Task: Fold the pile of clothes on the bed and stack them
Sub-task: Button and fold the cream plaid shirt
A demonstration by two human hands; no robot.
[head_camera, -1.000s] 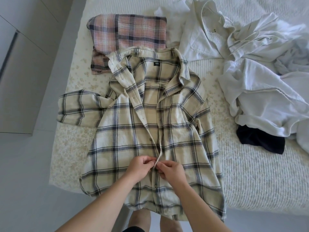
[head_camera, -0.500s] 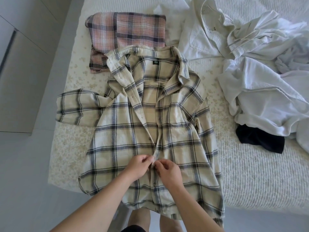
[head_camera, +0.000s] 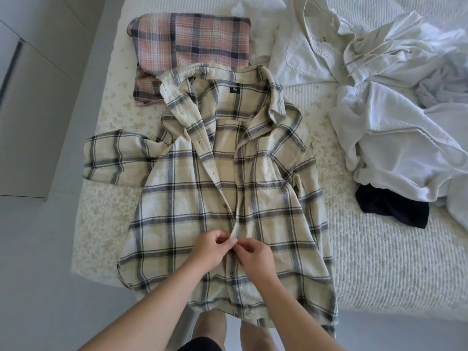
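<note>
The white clothes pile [head_camera: 395,117] runs off the picture's right and top edges, so its extent cannot be told. A dark garment [head_camera: 392,209] lies mostly buried under that pile. The pink plaid shirt [head_camera: 192,44] has its near edge covered by the cream plaid shirt's [head_camera: 192,188] collar. Where the left hand [head_camera: 210,249] and right hand [head_camera: 255,257] meet, their fingertips hide the placket. The collar label is too small to read.

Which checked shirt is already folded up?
The pink plaid shirt at the bed's far end, a neat rectangle. The cream plaid shirt lies spread open, both hands pinching its front.
</note>
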